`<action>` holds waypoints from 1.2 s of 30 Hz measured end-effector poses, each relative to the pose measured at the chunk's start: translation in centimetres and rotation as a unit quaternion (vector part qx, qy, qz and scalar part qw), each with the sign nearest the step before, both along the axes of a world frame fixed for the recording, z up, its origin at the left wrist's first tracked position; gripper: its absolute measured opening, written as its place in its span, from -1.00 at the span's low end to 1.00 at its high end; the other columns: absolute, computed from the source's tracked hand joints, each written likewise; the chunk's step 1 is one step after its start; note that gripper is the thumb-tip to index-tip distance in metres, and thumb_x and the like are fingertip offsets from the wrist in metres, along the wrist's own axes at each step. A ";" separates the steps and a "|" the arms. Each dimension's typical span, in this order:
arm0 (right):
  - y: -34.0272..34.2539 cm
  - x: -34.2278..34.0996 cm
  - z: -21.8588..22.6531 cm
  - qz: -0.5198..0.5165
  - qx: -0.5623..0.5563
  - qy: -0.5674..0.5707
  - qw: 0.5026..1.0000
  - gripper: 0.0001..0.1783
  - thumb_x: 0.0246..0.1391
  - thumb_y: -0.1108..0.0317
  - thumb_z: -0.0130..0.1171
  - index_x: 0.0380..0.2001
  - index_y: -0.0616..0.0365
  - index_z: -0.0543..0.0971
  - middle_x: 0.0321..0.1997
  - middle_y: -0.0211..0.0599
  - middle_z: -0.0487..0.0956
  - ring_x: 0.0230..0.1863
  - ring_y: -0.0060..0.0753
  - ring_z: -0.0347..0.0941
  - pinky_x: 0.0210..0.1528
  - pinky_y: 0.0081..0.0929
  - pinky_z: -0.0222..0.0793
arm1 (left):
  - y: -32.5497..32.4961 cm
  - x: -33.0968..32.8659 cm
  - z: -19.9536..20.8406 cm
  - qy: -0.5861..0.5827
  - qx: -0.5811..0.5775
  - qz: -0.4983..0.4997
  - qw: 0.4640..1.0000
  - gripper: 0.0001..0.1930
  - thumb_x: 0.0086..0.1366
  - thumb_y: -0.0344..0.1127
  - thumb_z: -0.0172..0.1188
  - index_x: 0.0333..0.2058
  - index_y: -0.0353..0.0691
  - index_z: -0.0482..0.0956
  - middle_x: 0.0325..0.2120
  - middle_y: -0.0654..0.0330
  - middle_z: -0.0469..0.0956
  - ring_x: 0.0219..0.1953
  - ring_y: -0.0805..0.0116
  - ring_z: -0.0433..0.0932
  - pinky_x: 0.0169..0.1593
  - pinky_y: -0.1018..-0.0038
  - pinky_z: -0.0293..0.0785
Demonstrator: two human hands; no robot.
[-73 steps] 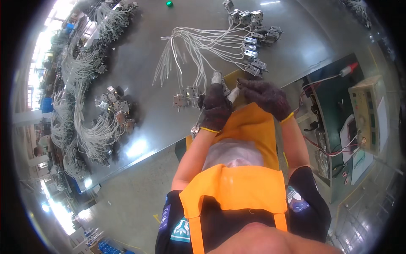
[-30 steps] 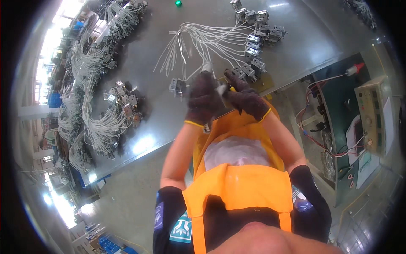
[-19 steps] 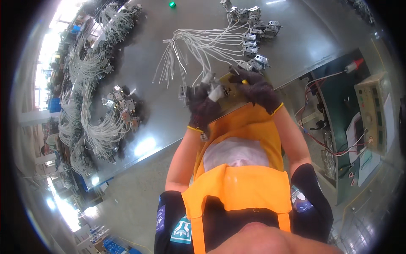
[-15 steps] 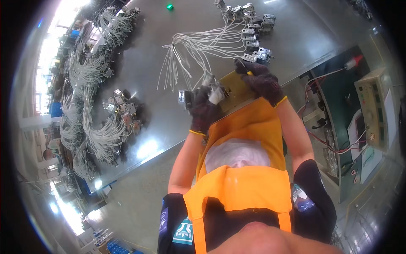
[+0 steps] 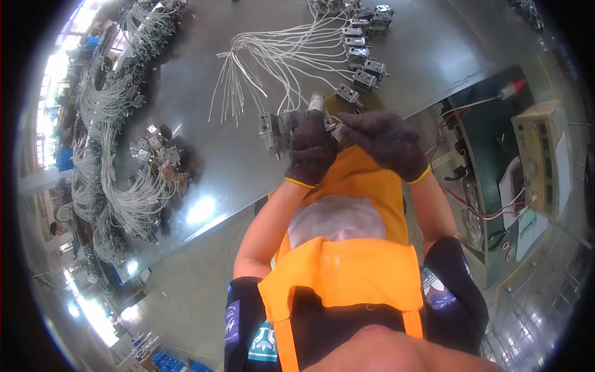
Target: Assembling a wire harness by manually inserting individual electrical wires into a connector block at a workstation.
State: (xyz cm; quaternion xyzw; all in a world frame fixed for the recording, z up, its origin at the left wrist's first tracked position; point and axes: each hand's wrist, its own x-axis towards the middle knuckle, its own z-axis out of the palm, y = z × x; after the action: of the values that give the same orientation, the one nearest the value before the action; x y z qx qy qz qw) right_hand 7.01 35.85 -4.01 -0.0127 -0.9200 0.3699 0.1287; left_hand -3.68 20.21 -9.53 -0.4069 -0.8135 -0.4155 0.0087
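Note:
My left hand [image 5: 313, 147], in a dark knitted glove with a yellow cuff, is closed around a small metal-cased part [image 5: 329, 120] at the table's near edge. My gloved right hand [image 5: 385, 140] meets it from the right, thumb and fingers pinched together at that part. Whatever those fingers pinch is hidden. Beyond both hands lies a bundle of white wires [image 5: 273, 49], its loose ends fanned out at the left. Metal-cased parts [image 5: 364, 79] hang on the wires' right ends in a curved row. Left of my left hand stands another metal part [image 5: 268, 133].
Large heaps of white-wired parts [image 5: 114, 111] run along the table's left side. Nearer is a smaller pile of metal parts [image 5: 158, 152]. At the right, a beige instrument box [image 5: 536, 158] with red and white leads stands beside the grey metal table [image 5: 229, 155].
My right hand has come back from the row of parts to my left hand. One part now sits nearer, out of line with the row. The view has shifted slightly.

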 end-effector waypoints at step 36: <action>-3.0 -4.6 -4.3 -0.055 -0.247 -0.102 0.962 -0.34 0.13 0.30 0.20 0.30 0.10 0.32 0.06 -0.08 0.58 0.12 -0.31 0.48 0.09 -0.47 0.40 | -13.6 0.4 1.5 -0.092 0.084 0.015 0.992 -0.42 0.16 -0.36 0.31 0.16 -0.26 0.37 0.06 -0.13 0.46 0.06 -0.14 0.46 0.11 0.22 0.41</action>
State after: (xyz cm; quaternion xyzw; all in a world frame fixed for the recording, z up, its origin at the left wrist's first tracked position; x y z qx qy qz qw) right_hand 2.40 32.86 -8.34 -0.1318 -0.8065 0.5744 0.0475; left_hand -3.29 6.64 -8.01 -0.3523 -0.7790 -0.5180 -0.0260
